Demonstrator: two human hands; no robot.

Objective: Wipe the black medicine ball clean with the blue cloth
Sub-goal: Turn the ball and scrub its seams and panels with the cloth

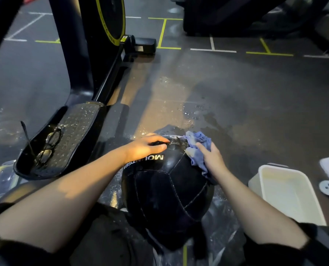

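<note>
Because panelled and stitched in a smooth, glossy skin, the black medicine ball [167,191] likely handles as heavy, slightly yielding and, where wet, slippery. Sits low on the floor [236,89], directly in front of the person, on what appears to be a clear plastic sheet [223,233]. Beaded with droplets along the far upper seams; dull and dry-looking on the near panels.

Best steadied from above with a flat palm, never pinched: no handle or edge for a fingertip hold. Best rolled in place, not lifted, to expose fresh panels.

Left hand [146,146] spread flat on the top of the ball, just above the white lettering, fingers curled lightly over the crown; pressing, not closed around anything. Right hand [211,158] clenched on the blue cloth [198,144], bunched and pressed against the upper right shoulder of the ball. Cloth soft, limp, probably damp.

Further out: white tub [286,192] near the right forearm, contents unclear; wet patches on the floor beyond the ball; glasses [48,144] resting on a machine footplate [63,139] to the left, well apart from the work.
</note>
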